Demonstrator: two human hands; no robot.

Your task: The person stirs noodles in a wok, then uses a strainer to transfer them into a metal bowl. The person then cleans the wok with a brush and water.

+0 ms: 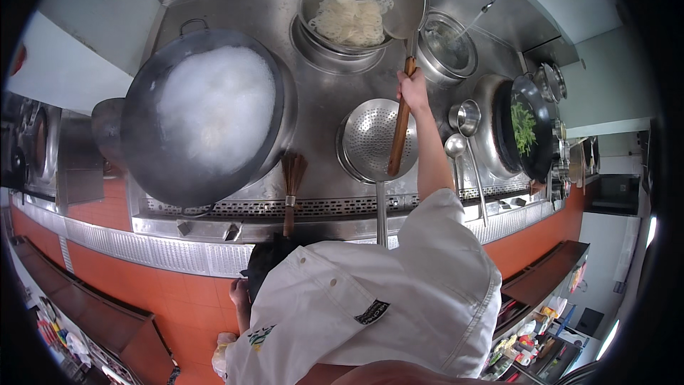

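Note:
In the head view my right hand (414,90) grips the wooden handle of a large metal skimmer (401,16). Its bowl is tilted over the right rim of a metal basin, with a few pale slices on it. Lotus root slices (350,18) lie heaped in that basin (310,5), under a thin stream of water. Below my right hand a perforated strainer (368,136) rests on a round pot. White foam and steam fill a big wok (144,149) at the left. My left hand (240,293) hangs low beside my body; its fingers are partly hidden.
A bamboo brush (293,171) lies by the counter's front edge. Two ladles (467,117) (455,145) sit right of my forearm. Water runs into a second basin (449,45). Green vegetables (522,128) lie in a wok (539,144) at the right.

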